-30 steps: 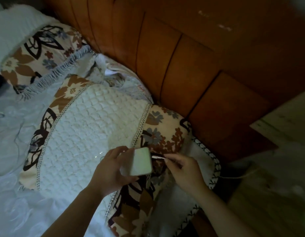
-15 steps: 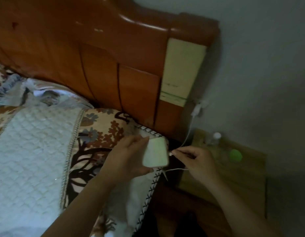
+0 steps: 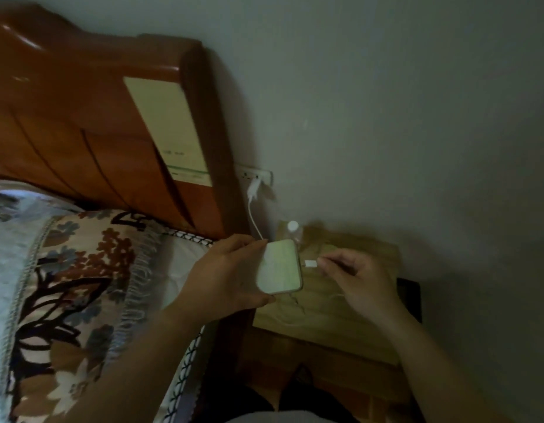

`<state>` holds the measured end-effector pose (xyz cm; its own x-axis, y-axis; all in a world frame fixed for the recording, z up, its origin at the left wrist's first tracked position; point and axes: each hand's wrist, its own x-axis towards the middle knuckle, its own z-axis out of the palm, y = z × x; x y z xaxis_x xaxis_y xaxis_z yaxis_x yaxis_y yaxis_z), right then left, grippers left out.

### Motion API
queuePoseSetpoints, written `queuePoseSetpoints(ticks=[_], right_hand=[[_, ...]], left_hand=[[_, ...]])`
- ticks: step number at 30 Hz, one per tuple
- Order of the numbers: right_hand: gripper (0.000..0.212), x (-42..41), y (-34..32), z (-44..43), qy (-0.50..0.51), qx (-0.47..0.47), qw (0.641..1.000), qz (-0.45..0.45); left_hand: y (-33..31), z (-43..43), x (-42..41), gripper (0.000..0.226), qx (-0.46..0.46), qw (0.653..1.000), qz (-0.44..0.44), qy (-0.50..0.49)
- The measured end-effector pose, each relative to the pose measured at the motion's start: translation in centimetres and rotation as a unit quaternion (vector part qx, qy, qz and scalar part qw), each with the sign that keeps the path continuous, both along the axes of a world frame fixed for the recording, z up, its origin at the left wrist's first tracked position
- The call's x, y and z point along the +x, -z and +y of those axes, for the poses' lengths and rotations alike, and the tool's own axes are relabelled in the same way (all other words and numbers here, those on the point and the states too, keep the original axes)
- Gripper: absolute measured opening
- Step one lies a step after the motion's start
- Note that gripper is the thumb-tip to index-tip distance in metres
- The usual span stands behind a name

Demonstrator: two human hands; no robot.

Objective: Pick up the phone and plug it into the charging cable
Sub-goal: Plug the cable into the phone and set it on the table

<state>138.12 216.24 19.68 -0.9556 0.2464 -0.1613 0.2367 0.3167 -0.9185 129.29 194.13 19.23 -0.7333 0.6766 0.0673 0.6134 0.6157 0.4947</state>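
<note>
We are gripping the phone [image 3: 279, 267] in our left hand [image 3: 225, 279], fingers wrapped round its long edges, holding it in the air above the gap between the bed [image 3: 81, 270] and the wooden nightstand [image 3: 340, 312]. Its long axis is running roughly up and away from us, and the short end with the port appears to be facing right, toward our right hand [image 3: 356, 282]. That hand is pinching the charging cable [image 3: 253, 218] just behind its white connector [image 3: 310, 264], which is pointing left, just beside the phone's end and seemingly not yet seated. The cable is trailing from a charger [image 3: 254, 187] in the wall socket [image 3: 258, 174]. A small bottle [image 3: 292, 227] is standing behind the phone. Closing the gap looks like a short leftward push along the connector's line.
</note>
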Motion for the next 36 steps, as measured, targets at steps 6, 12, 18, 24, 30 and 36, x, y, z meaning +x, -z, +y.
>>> queuePoseSetpoints(ticks=[6,12,18,24,30,36], right_hand=[[0.009,1.9,-0.8,3.1,-0.001,-0.005,1.0,-0.003],[0.018,3.3,-1.5,3.6,0.014,-0.012,0.999,0.026],[0.016,4.0,-1.9,3.1,0.032,0.008,0.999,0.032],[0.01,4.8,-1.5,1.8,0.053,0.023,0.998,0.022],[0.005,5.9,0.1,0.9,0.079,0.051,0.996,-0.002],[0.004,6.5,2.7,0.3,0.083,0.077,0.993,-0.044]], left_hand=[[-1.1,3.6,1.2,0.087,0.004,1.0,-0.009,0.029],[-2.2,4.5,1.2,0.089,-0.009,0.998,-0.01,0.064],[-2.5,4.3,1.2,0.091,-0.016,0.996,0.013,0.083],[-2.3,3.7,1.8,0.088,-0.017,0.995,0.013,0.097],[-1.4,3.6,2.3,0.089,-0.032,0.994,-0.001,0.104],[0.9,4.1,2.3,0.082,-0.066,0.989,0.01,0.135]])
